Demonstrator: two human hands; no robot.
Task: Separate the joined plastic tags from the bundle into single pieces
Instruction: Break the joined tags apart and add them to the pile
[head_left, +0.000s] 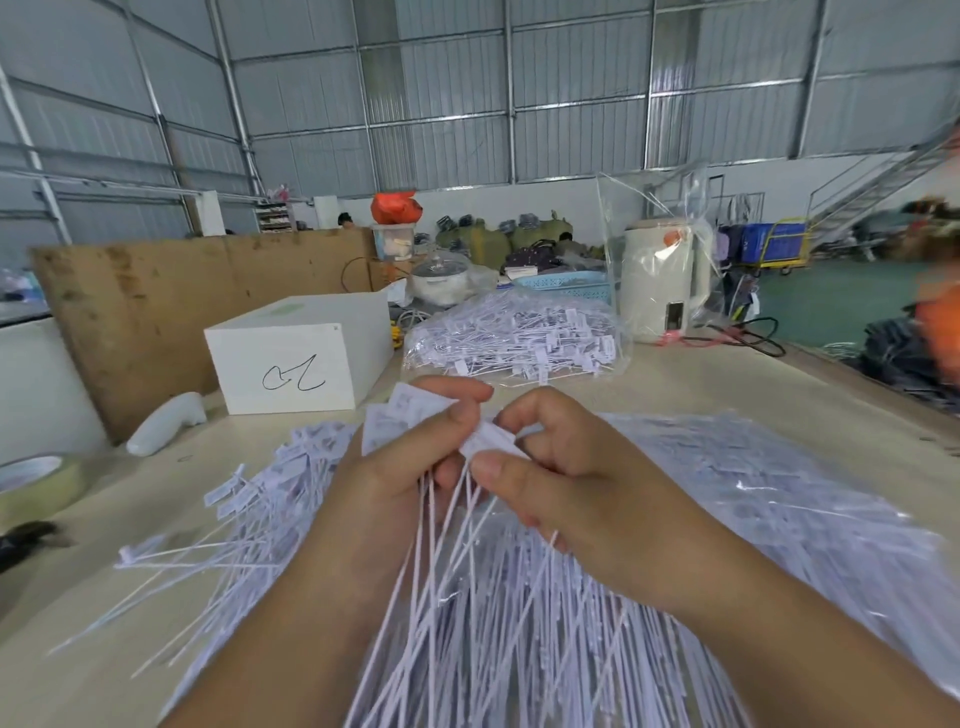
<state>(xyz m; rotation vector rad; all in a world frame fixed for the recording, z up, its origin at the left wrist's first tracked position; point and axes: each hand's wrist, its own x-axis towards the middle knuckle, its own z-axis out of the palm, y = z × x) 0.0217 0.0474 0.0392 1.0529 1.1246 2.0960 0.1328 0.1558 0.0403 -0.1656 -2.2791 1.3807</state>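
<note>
Roll of tape (36, 480) at the pale table's (727, 379) left edge, then white box (301, 358) before brown board (171, 306). Mid-table, left hand (400, 467) gripping bundle of joined tags (410, 421), right hand (561, 467) pinching one tag head. Bagged tags (519, 338), wrapped kettle (662, 280) behind; corrugated metal walls (441, 88).

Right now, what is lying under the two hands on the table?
Under the left hand and right hand lie loose white tags and long tails. The table directly beneath them is covered.
</note>
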